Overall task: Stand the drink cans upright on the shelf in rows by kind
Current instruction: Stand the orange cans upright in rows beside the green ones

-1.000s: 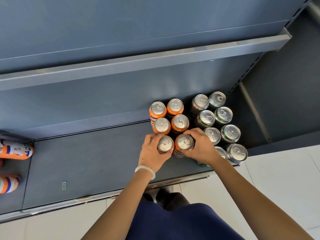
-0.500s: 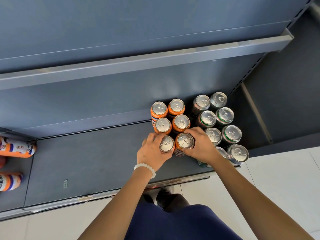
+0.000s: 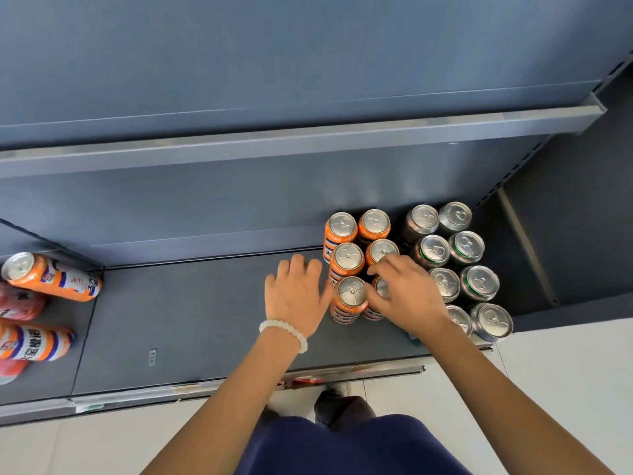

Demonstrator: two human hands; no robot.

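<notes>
Squaring orange cans (image 3: 349, 298) at frame centre, my left hand (image 3: 297, 298) was open, right hand (image 3: 406, 293) spread; light nudges suited.

Open shelf floor (image 3: 205, 320) runs wide to the left of the left hand (image 3: 296, 296), bare right up to the toppled orange cans (image 3: 51, 277) at the far end. Right of the right hand (image 3: 407, 296), it's blocked: upright orange cans (image 3: 347, 260) touching it, dark cans (image 3: 478, 282) packed just beyond. Overhead, the upper shelf lip (image 3: 308, 138) caps the reach.
</notes>
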